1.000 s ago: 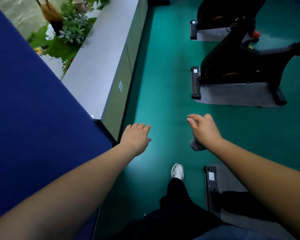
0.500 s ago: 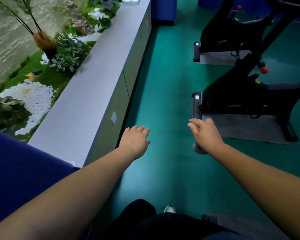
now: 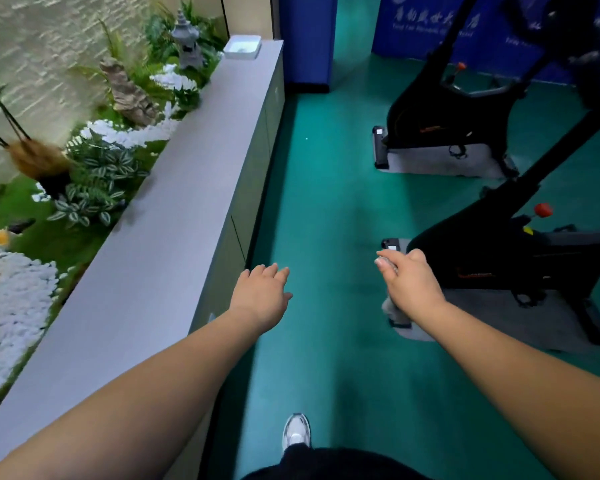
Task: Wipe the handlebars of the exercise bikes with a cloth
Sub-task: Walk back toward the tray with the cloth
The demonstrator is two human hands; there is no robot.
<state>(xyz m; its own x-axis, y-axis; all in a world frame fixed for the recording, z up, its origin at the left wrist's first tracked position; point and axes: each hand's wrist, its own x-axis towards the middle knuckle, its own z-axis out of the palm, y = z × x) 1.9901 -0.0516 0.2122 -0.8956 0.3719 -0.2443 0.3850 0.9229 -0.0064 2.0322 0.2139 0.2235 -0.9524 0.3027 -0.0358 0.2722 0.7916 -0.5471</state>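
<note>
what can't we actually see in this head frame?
- Cloth: mostly hidden under the right hand; only a grey scrap shows.
- Handlebars: near bike is cut by the right edge, far bike by the top edge.
- Banner text: blurred, unreadable.
- Left hand: palm faces down, unseen.

"Where is the camera?"

"Up on the person's head. There is just this one view. It looks forward and down, along a green floor (image 3: 326, 237)."

"What is close?"

"Both arms reach out from the bottom edge, and a white shoe (image 3: 296, 432) is right below. A grey ledge (image 3: 174, 237) runs along the left. Two black exercise bikes (image 3: 499, 251) stand farther off on the right."
</note>
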